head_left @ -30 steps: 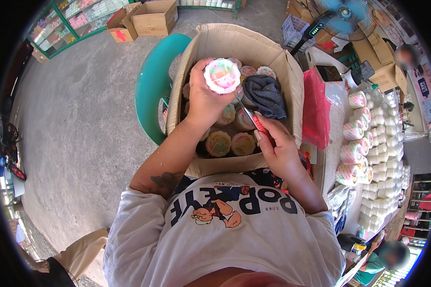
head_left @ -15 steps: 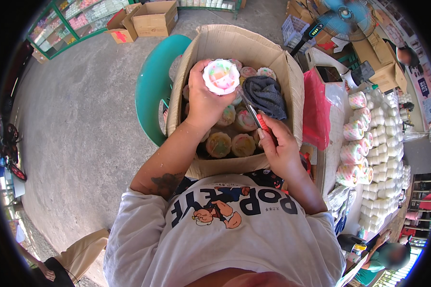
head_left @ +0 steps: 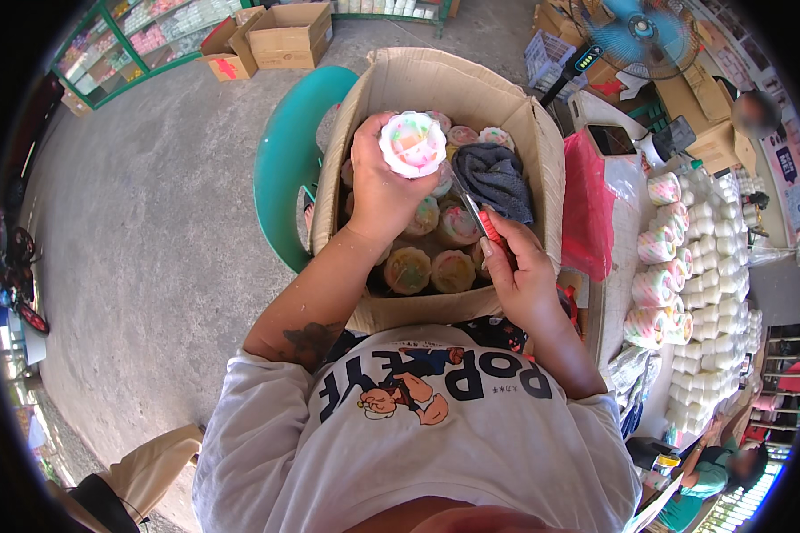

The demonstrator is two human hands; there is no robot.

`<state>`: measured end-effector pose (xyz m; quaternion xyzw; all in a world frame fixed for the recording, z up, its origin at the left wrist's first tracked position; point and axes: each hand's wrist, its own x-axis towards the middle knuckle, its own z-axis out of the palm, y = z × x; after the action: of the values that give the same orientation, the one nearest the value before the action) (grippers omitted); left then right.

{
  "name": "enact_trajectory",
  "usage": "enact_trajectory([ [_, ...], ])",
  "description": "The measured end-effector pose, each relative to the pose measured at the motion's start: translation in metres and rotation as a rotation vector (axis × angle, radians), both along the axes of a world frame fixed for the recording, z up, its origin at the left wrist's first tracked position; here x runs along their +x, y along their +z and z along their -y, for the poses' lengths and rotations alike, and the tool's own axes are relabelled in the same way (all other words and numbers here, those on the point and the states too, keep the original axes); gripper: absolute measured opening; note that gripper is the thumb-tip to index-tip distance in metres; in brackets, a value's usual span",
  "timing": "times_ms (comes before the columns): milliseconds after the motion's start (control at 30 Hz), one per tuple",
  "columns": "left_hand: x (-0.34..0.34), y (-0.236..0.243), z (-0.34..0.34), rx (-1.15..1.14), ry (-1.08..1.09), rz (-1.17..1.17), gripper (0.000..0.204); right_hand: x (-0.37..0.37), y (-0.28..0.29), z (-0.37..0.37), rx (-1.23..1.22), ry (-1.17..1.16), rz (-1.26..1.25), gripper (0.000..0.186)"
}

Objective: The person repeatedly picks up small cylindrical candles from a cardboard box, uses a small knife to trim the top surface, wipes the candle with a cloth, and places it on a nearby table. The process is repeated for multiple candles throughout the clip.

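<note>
My left hand (head_left: 384, 182) is wrapped round a white scalloped cup (head_left: 412, 145) with pink, green and orange patches, its hollow mouth facing up. In my right hand (head_left: 523, 266) is a red-handled knife (head_left: 482, 218), its narrow metal blade slanting up towards the cup's lower right side. Whether the tip touches the cup I cannot tell. Both hands are over a tall open cardboard box (head_left: 444, 311). Inside it sit several similar patterned cups (head_left: 407, 270), and a dark grey cloth (head_left: 492, 180) lies bunched on them at the right.
A teal plastic chair (head_left: 280, 169) stands behind the box's left side. On the right, a table carries stacked white cups (head_left: 707, 293), patterned cups (head_left: 656, 240) and a phone (head_left: 612, 139). A fan (head_left: 640, 35) is beyond. A person (head_left: 711, 480) sits at lower right.
My hands keep nearly the same pose, with the cup and knife barely shifted. The person at lower right has turned and leaned; the other person's hand at lower left is no longer visible.
</note>
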<state>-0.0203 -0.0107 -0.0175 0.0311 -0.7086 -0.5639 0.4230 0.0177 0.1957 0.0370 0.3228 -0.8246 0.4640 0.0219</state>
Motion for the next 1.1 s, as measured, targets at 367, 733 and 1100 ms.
enact_trajectory([
  [367, 0.0, 0.0, -0.001, 0.02, -0.031, 0.029, 0.079, -0.004, 0.002, 0.003, -0.002, -0.012, 0.014, 0.033],
  [733, 0.003, 0.003, -0.001, -0.009, -0.031, 0.045, 0.079, -0.006, 0.005, -0.003, 0.018, 0.015, 0.013, 0.034],
  [1100, 0.004, 0.005, -0.001, -0.136, -0.053, 0.09, 0.075, -0.002, 0.015, -0.01, -0.015, 0.015, 0.069, 0.034],
])
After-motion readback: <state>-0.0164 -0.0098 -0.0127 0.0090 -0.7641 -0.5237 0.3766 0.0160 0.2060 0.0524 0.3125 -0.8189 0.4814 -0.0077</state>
